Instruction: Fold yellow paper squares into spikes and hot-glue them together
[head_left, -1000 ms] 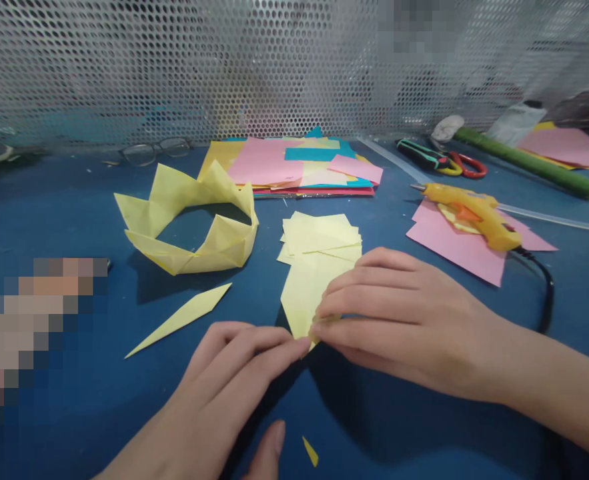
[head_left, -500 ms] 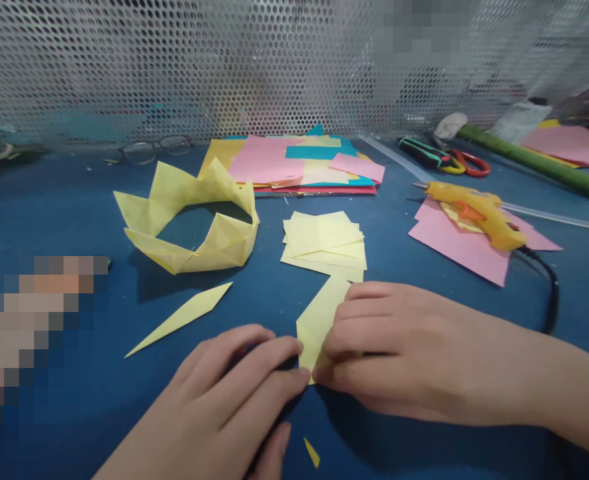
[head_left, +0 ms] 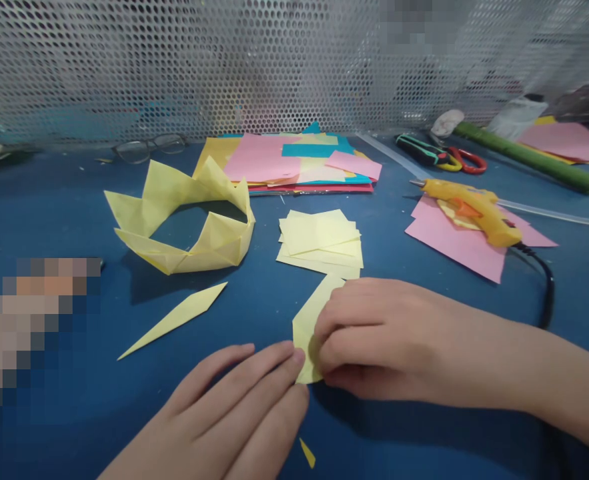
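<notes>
A pale yellow sheet of paper (head_left: 308, 325) with an angled corner lies on the blue table, partly covered by my hands. My right hand (head_left: 374, 337) has curled fingers closed on its right side; the fingertips are hidden underneath. My left hand (head_left: 247, 407) lies with fingers stretched out, their tips at the paper's lower left edge. Just beyond is a stack of yellow paper pieces (head_left: 319, 233). To the left are a narrow folded yellow paper piece (head_left: 177, 320) and a ring of pointed folded yellow paper (head_left: 201, 259). A small yellow scrap (head_left: 307, 454) lies near me.
A yellow glue gun (head_left: 474, 205) rests on pink paper (head_left: 474, 253) at right, its black cord (head_left: 549, 300) trailing toward me. Behind are coloured sheets (head_left: 264, 157), scissors (head_left: 469, 160), a green stem (head_left: 529, 157) and glasses (head_left: 149, 147). A perforated metal screen (head_left: 274, 67) stands at the back.
My left fingers have straightened and pressed closer together at the paper's lower edge. My right hand has shifted slightly up and left along the paper. The whole view has moved slightly.
</notes>
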The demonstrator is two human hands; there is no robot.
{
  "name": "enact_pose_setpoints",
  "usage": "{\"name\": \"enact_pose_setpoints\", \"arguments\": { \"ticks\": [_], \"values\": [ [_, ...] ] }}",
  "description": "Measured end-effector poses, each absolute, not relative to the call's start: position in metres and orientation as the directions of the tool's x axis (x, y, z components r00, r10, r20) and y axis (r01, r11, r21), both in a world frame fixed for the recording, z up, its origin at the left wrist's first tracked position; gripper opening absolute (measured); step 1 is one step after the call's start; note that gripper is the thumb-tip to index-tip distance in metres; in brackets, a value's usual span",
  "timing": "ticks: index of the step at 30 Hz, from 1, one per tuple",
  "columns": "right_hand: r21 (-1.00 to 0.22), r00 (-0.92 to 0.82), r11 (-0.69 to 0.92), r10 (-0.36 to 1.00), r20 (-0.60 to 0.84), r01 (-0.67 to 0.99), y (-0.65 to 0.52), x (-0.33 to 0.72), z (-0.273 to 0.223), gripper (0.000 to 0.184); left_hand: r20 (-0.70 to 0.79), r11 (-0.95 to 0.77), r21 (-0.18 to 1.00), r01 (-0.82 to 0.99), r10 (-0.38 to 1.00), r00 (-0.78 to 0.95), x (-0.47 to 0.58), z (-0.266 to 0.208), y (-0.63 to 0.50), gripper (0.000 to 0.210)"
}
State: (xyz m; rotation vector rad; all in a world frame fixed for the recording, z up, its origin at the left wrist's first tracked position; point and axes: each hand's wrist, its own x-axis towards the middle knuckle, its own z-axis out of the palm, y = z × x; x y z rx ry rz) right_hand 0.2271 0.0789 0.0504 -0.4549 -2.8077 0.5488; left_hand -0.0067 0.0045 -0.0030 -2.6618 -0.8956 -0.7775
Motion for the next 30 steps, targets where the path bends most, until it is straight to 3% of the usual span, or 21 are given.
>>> {"name": "enact_pose_setpoints", "arguments": {
  "ticks": [3, 11, 16, 24, 30],
  "values": [
    [-0.487, -0.922, 0.846, 0.342, 0.182, 0.218, 0.0814, 0.2274, 0.0491, 0.015, 0.514, -0.797, -0.084, 0.598, 0.479, 0.711, -0.0087, -0.0011, 0.0055, 0.036],
    [-0.547, -0.906, 0.805, 0.381, 0.182, 0.229, 0.0797, 0.2273, 0.0518, 0.013, 0.479, -0.763, -0.076, 0.642, 0.537, 0.694, -0.0076, -0.0030, 0.0030, 0.035],
    [-0.622, -0.884, 0.719, 0.459, 0.089, 0.311, 0.0816, 0.2273, 0.0487, 0.006, 0.459, -0.742, -0.085, 0.665, 0.563, 0.687, -0.0088, -0.0063, 0.0032, 0.035],
    [-0.683, -0.869, 0.674, 0.481, 0.115, 0.282, 0.0797, 0.2254, 0.0473, 0.014, 0.467, -0.785, -0.152, 0.600, 0.478, 0.744, -0.0118, -0.0035, 0.0055, 0.033],
    [-0.645, -0.839, 0.670, 0.539, 0.080, 0.369, 0.0773, 0.2202, 0.0433, 0.010, 0.499, -0.771, -0.119, 0.626, 0.499, 0.709, -0.0085, -0.0027, 0.0042, 0.030]
  ]
}}
